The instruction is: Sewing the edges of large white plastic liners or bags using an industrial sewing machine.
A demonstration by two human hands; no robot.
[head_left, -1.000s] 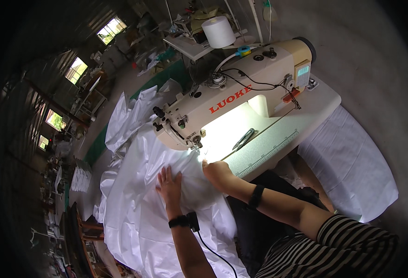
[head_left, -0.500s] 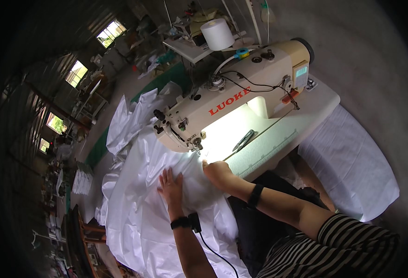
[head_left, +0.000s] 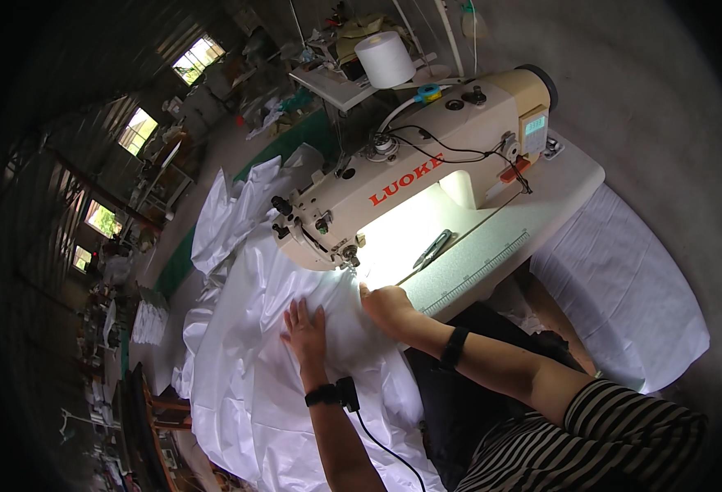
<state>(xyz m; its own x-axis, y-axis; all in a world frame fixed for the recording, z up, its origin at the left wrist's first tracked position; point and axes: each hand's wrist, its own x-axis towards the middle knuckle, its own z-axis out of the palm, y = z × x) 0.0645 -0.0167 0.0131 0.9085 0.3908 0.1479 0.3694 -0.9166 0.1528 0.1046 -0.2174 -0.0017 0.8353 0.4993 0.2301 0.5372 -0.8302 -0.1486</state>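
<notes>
A large sheet of shiny white fabric (head_left: 250,369) spreads in folds over the left of the table and down toward my lap. Flat on it, fingers spread, lies my left hand (head_left: 304,334). My right hand (head_left: 386,307) is closed at the fabric's edge, close in front of the needle area, with the fingers bent together; the edge at its fingertips is partly hidden by glare. The sewing machine (head_left: 427,152) stands over the fabric, its lamp lighting the bed. Thread snips (head_left: 434,250) lie on the bed right of the needle.
A white thread cone (head_left: 385,61) stands behind the machine. White cloth (head_left: 623,287) hangs at the table's right end. A stack of white pieces (head_left: 149,320) sits at the left. A black cable (head_left: 390,447) runs from my left wrist.
Both hands keep nearly the same place on the fabric. The whole view has shifted very slightly; nothing else visibly differs.
</notes>
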